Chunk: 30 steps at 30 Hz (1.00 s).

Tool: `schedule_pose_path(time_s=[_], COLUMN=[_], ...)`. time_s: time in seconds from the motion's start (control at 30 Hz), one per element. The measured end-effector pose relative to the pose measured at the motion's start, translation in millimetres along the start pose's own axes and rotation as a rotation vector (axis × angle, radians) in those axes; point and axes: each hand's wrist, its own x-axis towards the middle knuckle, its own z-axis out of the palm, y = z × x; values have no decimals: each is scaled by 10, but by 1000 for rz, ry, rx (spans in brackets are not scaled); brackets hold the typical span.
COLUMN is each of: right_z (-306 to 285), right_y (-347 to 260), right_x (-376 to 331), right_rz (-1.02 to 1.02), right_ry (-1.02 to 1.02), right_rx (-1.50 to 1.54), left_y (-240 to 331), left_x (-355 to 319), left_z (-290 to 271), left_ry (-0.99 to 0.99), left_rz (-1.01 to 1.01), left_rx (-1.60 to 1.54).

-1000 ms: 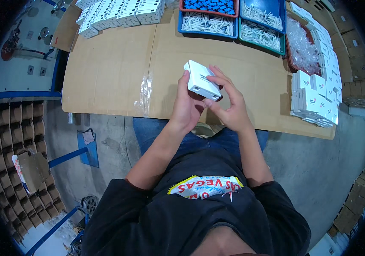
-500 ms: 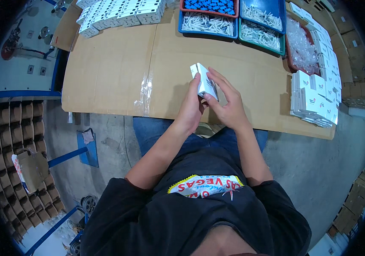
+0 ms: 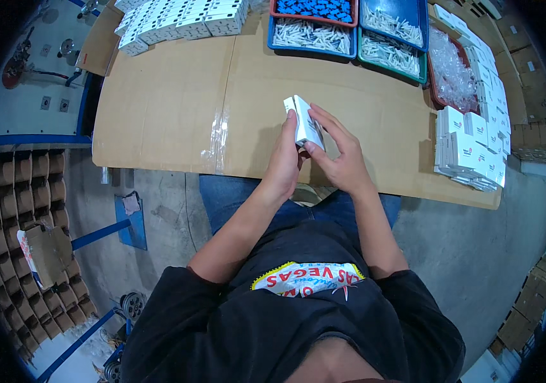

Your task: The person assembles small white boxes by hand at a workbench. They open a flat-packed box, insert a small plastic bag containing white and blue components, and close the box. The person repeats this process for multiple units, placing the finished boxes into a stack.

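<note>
Between both hands, just above the near part of the cardboard-covered table (image 3: 158, 108), is a small white box (image 3: 307, 124), tilted with one end pointing away from me. My left hand (image 3: 284, 153) grips its left side, the thumb lying along the edge. On the right side, my right hand (image 3: 343, 153) has its thumb at the near end and its fingers along the far part. A dark line runs down the box between two white faces. The left fingers under the box are mostly hidden.
Rows of white boxes (image 3: 184, 22) stand at the far left. Far right of centre are trays of white plastic pieces (image 3: 311, 38) and a tray of blue pieces (image 3: 314, 9). A tray of clear plastic bags (image 3: 450, 67) sits beside stacked white boxes (image 3: 467, 150) along the right edge.
The box has turned very slightly in my hands, and my right fingers have shifted a little. Both hands keep their hold in nearly the same place.
</note>
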Motion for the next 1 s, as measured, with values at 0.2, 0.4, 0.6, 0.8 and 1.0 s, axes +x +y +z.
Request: schedule_pose_path(time_s=[0.2,0.4,0.6,0.8,1.0], right_z=[-21,43,61,40,34], right_y=[41,59,84,54,72], right_x=[2,-17,-19,-15,-18], right_rz=[-6,195,192,156,158], right_ry=[6,93,65,57,66], right_rx=[84,328,489,445,491], left_y=[-8,-40,-69,-20,-28], left_x=[26,32,90,47,34], left_z=[-32,8,-50,6,16], left_ry=[2,-26,-73,-56,-62], left_rz=[43,305,466,481,493], left_rx=[61,231,255,248,266])
